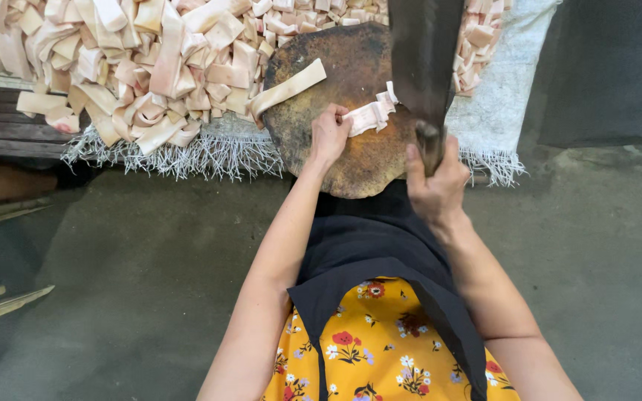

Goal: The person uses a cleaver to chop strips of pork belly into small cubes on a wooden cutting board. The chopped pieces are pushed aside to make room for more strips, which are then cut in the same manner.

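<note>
Two hands busy on one round chopping block [351, 160], and it looks to me like the chopping step is right in the middle of things. Left hand [328, 135] sits near the centre of the block, fingers curled down and pressed together on the near end of a pale strip [369, 116], pinning it flat. That strip runs off toward 2 o'clock from the hand and already shows cut lines across it, so I'd say it's partly sliced into short pieces.

Right hand [434, 182] is at about 4 o'clock on the block's edge, wrapped tight around the handle of a big dark cleaver [425, 59]. The blade stands up above the block, its broad side facing the camera, over the far end of the strip. Can't tell if the edge is touching the strip or hanging just above it.

My guess for the next move: blade needs to land square on the strip just beside the last cut, with the left fingertips tucked back out of the way, since they're close to the blade line.

One more long strip [287, 89] lies at 11 o'clock on the block, reaching off its rim. Beyond that, at 10 to 12 o'clock, a huge pile of cut strips [135, 59] sits on a white woven sack [499, 111] with a frayed edge. Concrete floor [150, 282] below.
</note>
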